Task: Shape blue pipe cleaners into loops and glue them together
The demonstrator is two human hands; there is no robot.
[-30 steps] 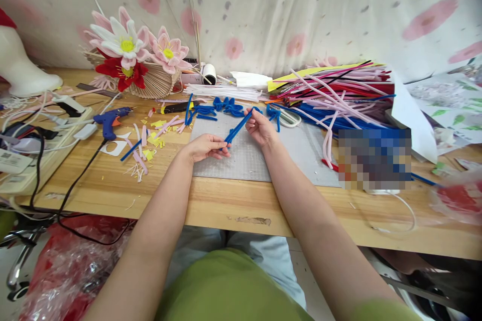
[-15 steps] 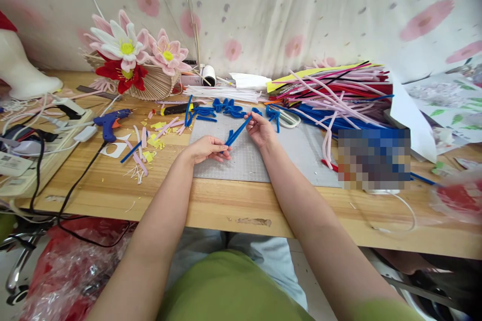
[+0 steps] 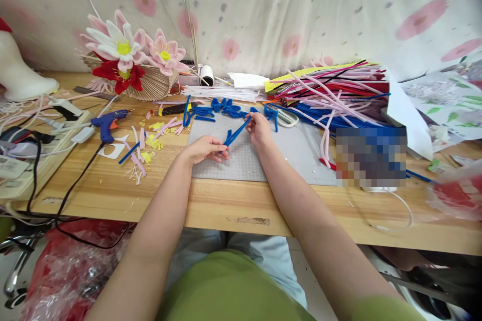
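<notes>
A blue pipe cleaner (image 3: pixel 238 132), bent back on itself, stretches between my two hands above the grey cutting mat (image 3: pixel 297 153). My left hand (image 3: pixel 209 150) pinches its lower left end, where a short piece sticks up. The upper right end is pinched between the thumb and fingers of my right hand (image 3: pixel 259 129). Just beyond my hands, blue pipe cleaners shaped into loops (image 3: pixel 226 106) lie along the mat's far edge. Shorter blue pieces (image 3: pixel 203 112) sit to their left. Scissors with pale handles (image 3: pixel 288 118) rest to the right of my right hand.
At left are a blue glue gun (image 3: pixel 108 124), a power strip (image 3: pixel 22 173) with cables, and yellow and pink scraps (image 3: pixel 148 143). Fuzzy flowers (image 3: pixel 122 47) stand behind them. A large pile of coloured pipe cleaners (image 3: pixel 331 88) lies at right, near a blurred-out patch.
The view has shifted slightly, moving everything a little to the left. Both hands keep their hold on the blue pipe cleaner, with hardly any change in pose.
</notes>
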